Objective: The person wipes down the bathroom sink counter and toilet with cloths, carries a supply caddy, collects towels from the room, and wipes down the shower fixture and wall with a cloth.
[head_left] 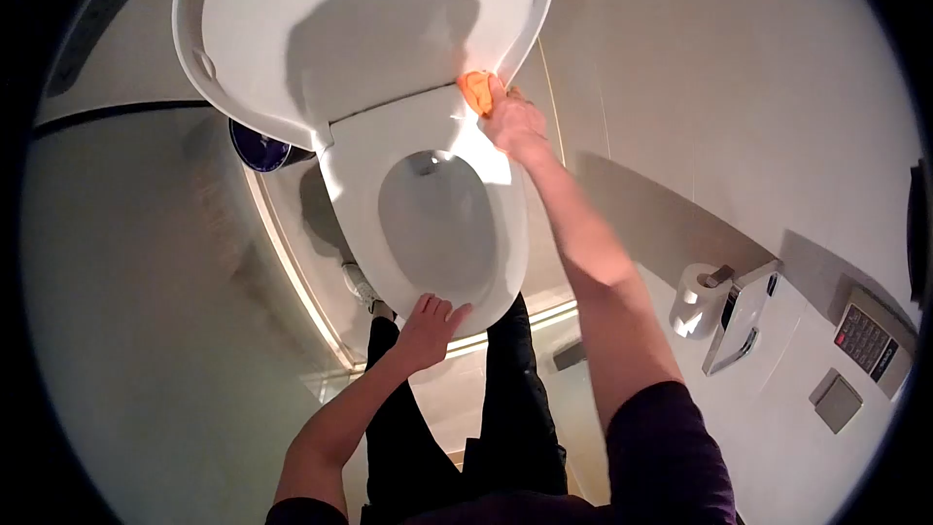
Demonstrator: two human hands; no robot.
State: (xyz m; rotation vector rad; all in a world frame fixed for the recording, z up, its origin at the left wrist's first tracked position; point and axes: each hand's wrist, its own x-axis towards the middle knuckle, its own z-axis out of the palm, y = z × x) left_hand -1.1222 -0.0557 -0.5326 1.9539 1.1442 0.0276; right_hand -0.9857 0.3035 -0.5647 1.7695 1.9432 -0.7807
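A white toilet seat (358, 199) lies lowered over the bowl (437, 233), and its lid (243, 19) stands raised behind it. At the seat's back right corner, near the hinge, my right hand (515, 122) presses a bunched orange cloth (476, 92). My left hand (428, 332) is at the front rim of the seat, with its fingers bent and the thumb spread apart. Nothing shows in that hand. Whether its fingertips rest on the rim or hover just over it, I cannot tell.
On the right wall are a toilet paper roll (697, 301), a metal holder flap (743, 321), a keypad panel (870, 340) and a square plate (836, 402). A dark blue bin (260, 148) stands left of the toilet, beside a glass panel (136, 282).
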